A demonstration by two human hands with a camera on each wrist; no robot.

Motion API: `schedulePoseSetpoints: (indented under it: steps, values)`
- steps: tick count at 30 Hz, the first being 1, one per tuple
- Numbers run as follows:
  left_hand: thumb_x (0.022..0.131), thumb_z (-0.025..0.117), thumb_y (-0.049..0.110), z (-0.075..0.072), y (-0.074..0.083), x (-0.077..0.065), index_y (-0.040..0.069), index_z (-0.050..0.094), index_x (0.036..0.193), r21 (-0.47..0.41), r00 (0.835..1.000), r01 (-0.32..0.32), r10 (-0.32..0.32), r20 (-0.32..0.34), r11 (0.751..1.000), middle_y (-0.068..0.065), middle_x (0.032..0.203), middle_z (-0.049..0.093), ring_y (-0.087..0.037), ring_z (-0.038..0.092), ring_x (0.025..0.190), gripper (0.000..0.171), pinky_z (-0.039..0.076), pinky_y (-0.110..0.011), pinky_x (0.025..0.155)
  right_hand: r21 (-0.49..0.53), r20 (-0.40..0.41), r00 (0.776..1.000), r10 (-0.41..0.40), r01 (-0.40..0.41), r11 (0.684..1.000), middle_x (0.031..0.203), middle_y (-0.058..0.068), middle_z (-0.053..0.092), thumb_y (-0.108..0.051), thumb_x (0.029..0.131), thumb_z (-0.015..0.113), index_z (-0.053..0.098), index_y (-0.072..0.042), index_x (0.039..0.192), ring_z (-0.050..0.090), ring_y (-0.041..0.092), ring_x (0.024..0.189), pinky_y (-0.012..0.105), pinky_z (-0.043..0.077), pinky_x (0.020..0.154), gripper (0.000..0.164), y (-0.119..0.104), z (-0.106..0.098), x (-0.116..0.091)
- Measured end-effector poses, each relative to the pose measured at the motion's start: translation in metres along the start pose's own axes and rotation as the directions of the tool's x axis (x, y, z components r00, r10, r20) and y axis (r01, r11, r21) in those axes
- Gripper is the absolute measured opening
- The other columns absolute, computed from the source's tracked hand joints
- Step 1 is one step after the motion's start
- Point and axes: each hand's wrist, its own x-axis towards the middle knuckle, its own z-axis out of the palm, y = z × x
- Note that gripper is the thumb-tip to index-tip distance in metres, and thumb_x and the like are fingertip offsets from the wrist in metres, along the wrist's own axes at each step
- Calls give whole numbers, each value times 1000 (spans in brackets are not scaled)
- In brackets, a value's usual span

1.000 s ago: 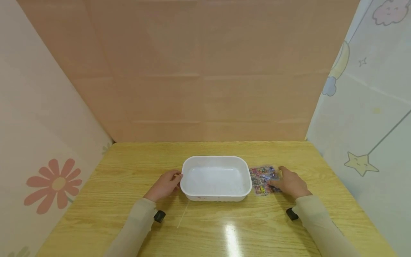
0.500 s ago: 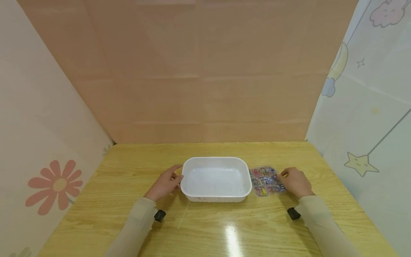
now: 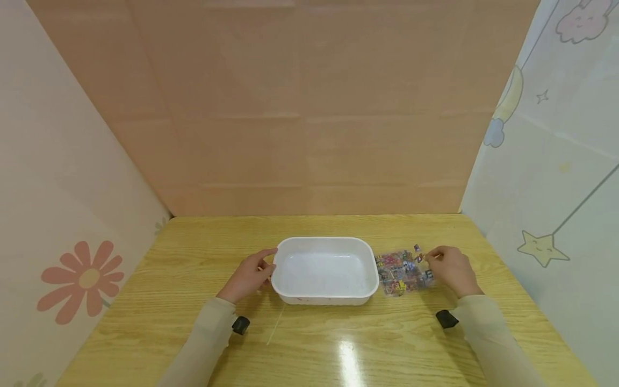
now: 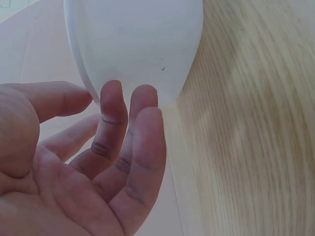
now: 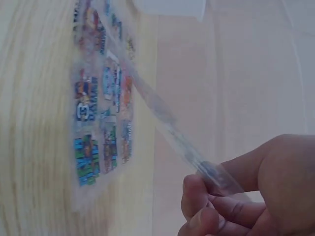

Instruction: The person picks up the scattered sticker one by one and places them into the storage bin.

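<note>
A white rectangular tub (image 3: 325, 299) stands on the table. At its left end is my left hand (image 3: 247, 277); in the left wrist view its loosely bent fingertips rest at the tub's end wall, with the thumb by the rim. My right hand (image 3: 452, 269) pinches the edge of a clear sticker sheet (image 5: 165, 113) between thumb and fingers. That sheet slants up from a second clear sticker sheet (image 5: 88, 162), which lies flat on the wood with colourful printed pictures and lettering. Both sheets are just right of the tub.
The wooden table (image 3: 217, 236) ends at a tan backdrop (image 3: 300, 134). Patterned pale panels (image 3: 570, 177) flank it left and right. A thin pale strip (image 3: 275, 325) lies in front of the tub. Each wrist wears a small black device (image 3: 447, 319).
My right hand has drawn back to the right and up, peeling the edge of the top sheet off the one beneath. The left hand stays at the tub, its index finger moved up the rim.
</note>
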Motion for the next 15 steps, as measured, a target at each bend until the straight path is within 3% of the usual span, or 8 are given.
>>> schedulePoseSetpoints:
  steps: [6, 15]
  values:
    - [93, 59, 16, -1, -1, 1, 15, 49, 138, -3, 1000, 0, 0, -1, 1000, -9, 81, 57, -29, 61, 68, 46, 47, -30, 51, 56, -32, 999, -12, 14, 998, 94, 20, 67, -25, 98, 43, 59, 4, 116, 57, 24, 61, 33, 40, 45, 38, 0, -5, 1]
    - [92, 60, 16, -2, -2, 3, 16, 49, 138, -3, 1000, 1, -1, 5, 1000, -9, 82, 58, -28, 62, 69, 47, 48, -31, 52, 107, -91, 995, -42, 51, 993, 95, 21, 67, -27, 98, 43, 60, 4, 115, 60, 26, 68, 33, 43, 49, 40, -9, -15, -2]
